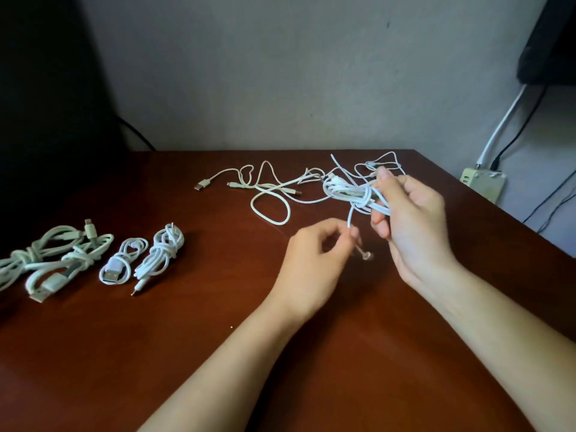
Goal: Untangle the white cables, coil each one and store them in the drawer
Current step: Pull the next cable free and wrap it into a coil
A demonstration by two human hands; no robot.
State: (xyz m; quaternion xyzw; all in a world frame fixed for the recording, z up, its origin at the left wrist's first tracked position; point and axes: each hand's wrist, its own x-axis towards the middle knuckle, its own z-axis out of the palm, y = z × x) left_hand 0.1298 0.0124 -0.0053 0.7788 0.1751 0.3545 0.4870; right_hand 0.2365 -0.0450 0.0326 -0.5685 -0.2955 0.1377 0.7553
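Grips the half-coiled thin white cable [349, 190] in the right hand [411, 219] above the dark brown wooden table [187, 353]; pinches its loose tail [349, 221] in the left hand [314, 257]. Looks light, limp, springy: best held at its wound middle.

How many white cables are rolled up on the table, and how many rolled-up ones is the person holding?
Coiled white cables lying on the brown wooden table: 4
Half-coiled white cable in the right hand: 1
Total: 5, loose white tangle uncounted
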